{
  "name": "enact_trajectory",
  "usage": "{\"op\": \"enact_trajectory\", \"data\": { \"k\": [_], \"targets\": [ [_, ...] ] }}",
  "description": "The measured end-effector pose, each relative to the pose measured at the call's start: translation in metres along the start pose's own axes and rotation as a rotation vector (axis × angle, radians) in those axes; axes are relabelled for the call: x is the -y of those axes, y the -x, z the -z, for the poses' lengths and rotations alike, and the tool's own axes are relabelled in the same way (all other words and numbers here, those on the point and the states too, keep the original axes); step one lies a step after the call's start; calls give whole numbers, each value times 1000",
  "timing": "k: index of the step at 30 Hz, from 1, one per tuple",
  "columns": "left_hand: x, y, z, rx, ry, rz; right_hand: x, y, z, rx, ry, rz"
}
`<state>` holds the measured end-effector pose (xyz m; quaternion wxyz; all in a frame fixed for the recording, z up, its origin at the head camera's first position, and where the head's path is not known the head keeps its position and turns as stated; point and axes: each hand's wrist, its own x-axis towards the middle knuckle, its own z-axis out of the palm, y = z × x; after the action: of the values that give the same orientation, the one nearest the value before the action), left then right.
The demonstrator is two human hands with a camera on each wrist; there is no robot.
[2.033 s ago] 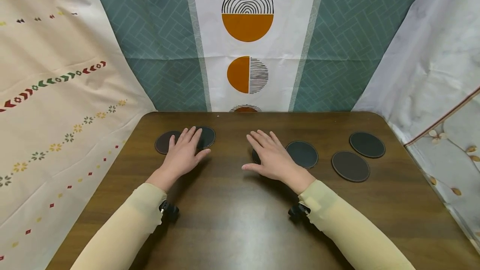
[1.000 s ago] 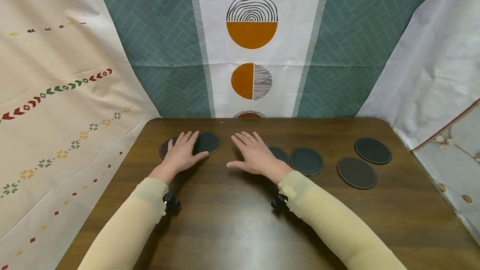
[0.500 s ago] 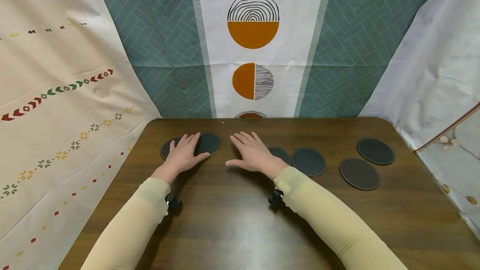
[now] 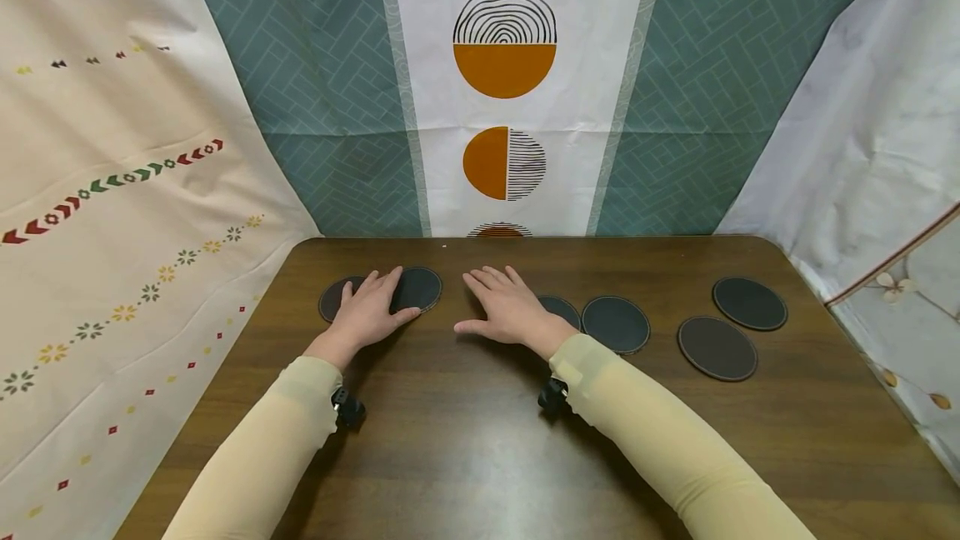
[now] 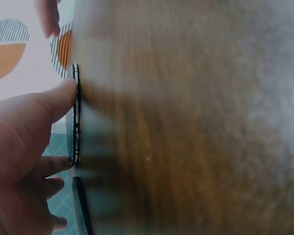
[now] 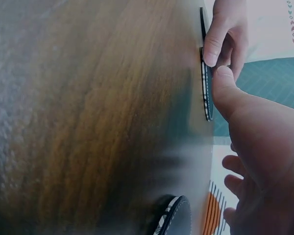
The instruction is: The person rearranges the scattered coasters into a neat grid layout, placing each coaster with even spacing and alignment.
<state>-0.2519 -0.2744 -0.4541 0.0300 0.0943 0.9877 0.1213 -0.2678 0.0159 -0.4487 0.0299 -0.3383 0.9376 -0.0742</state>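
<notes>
Two round dark coasters with stitched rims lie side by side at the table's far left: a brownish one (image 4: 333, 300) and a blue-black one (image 4: 422, 288). My left hand (image 4: 366, 313) rests over both, fingers spread. In the left wrist view its thumb (image 5: 62, 98) touches the edge of the blue-black coaster, which lies flat. My right hand (image 4: 506, 307) hovers palm down over the table, fingers extended, holding nothing. Right of it is another dark coaster (image 4: 564, 311), partly hidden by the hand, beside a second one (image 4: 617, 323).
Farther right lie a brown coaster (image 4: 717, 348) and a black coaster (image 4: 750, 303). The brown wooden table (image 4: 450, 457) is bounded by a patterned cloth (image 4: 498, 165) at the back, with cloths on both sides.
My right hand has moved left from over the middle-right coasters, baring more of the one it covered. The left hand and all coasters stay put; the last half second shows almost no motion.
</notes>
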Motion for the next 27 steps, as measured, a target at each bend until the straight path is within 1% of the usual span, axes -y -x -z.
{"op": "enact_trajectory", "data": {
  "k": [10,16,21,27],
  "targets": [
    [-3,3,-2,6,21,-38,0,-3,-2,-3,-25,9],
    [-8,5,-3,16,24,-78,0,-3,-2,-6,-57,25],
    [-14,7,-4,13,14,-103,-1,-3,-1,3,-54,33],
    [-16,9,-4,17,15,-128,0,-4,-1,17,-61,39]
  ]
}}
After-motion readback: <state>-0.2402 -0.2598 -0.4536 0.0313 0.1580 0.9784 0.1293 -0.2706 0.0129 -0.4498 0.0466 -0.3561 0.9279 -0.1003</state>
